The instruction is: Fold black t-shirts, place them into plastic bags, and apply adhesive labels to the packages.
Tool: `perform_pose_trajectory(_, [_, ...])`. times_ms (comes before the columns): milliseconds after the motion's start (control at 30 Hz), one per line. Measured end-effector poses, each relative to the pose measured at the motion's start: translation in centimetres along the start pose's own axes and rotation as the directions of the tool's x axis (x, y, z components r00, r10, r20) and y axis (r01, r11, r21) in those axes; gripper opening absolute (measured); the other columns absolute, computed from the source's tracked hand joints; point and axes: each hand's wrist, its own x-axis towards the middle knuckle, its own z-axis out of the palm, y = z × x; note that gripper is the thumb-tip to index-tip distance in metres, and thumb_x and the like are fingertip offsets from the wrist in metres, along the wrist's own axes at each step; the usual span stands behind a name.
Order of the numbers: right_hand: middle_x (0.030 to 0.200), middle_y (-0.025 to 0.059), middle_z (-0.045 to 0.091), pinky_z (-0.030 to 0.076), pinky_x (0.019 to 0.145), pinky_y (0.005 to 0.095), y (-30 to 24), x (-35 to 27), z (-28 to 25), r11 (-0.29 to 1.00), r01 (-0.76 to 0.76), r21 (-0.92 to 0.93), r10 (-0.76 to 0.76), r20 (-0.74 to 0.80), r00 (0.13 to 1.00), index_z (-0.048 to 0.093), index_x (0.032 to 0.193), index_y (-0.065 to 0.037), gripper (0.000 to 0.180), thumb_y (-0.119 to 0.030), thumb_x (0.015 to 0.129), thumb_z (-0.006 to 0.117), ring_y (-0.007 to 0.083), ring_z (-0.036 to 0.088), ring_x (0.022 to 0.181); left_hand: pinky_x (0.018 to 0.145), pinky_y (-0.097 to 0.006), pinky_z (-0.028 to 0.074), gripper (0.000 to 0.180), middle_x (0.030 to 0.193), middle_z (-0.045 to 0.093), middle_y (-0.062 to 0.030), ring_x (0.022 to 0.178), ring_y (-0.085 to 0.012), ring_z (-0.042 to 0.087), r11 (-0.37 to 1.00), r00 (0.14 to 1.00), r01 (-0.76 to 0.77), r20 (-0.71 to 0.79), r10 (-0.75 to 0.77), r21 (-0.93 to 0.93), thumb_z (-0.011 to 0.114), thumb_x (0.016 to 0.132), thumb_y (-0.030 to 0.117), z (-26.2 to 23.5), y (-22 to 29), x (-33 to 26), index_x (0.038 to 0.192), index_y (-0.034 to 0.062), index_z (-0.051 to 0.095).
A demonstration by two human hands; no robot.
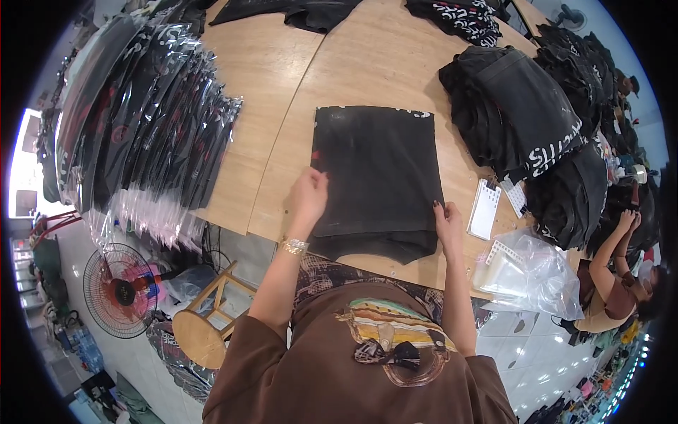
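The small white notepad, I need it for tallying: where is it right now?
In the head view, the small white notepad lies on the wooden table just right of the folded black garment, beyond the right hand and above the clear plastic bag.

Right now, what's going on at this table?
A person stands at a wooden table with a folded black garment lying flat in front of them. The left hand presses on its left edge, the right hand on its lower right corner. A stack of bagged garments sits to the left, a pile of loose black clothes to the right, and clear plastic bags near the right hand.
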Motion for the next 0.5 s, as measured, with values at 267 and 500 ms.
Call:
perform_pose_trajectory(267, [0.051, 0.0086, 0.048, 0.036, 0.046, 0.0306, -1.8, -0.6, -0.2, 0.992, 0.012, -0.128, -0.009, 0.021, 1.0, 0.05, 0.064, 0.001, 0.034, -0.027, 0.075, 0.066, 0.0157, 0.044, 0.046, 0.064, -0.044, 0.045, 0.026, 0.082, 0.059, -0.0194, 0.077, -0.0367, 0.059, 0.995, 0.999, -0.003, -0.04, 0.007, 0.103, 0.059, 0.084, 0.023, -1.2, -1.5, 0.5, 0.093, 0.0026, 0.045])
perform_pose_trajectory(500, [0.061, 0.0183, 0.055, 0.044, 0.058, 0.0402, -2.5, -0.9, -0.7, 0.968, 0.053, -0.244, -0.053, 0.009, 0.999, 0.053, 0.063, 0.003, 0.041, -0.035, 0.075, 0.065, 0.0355, 0.056, 0.06, 0.078, -0.045, 0.046, 0.072, 0.107, 0.054, -0.0284, 0.094, -0.0418, 0.056, 0.991, 0.976, -0.121, 0.191, 0.109, 0.054, 0.066, 0.077, 0.019, -3.1, -0.4, -2.6, 0.134, 0.0043, 0.023])
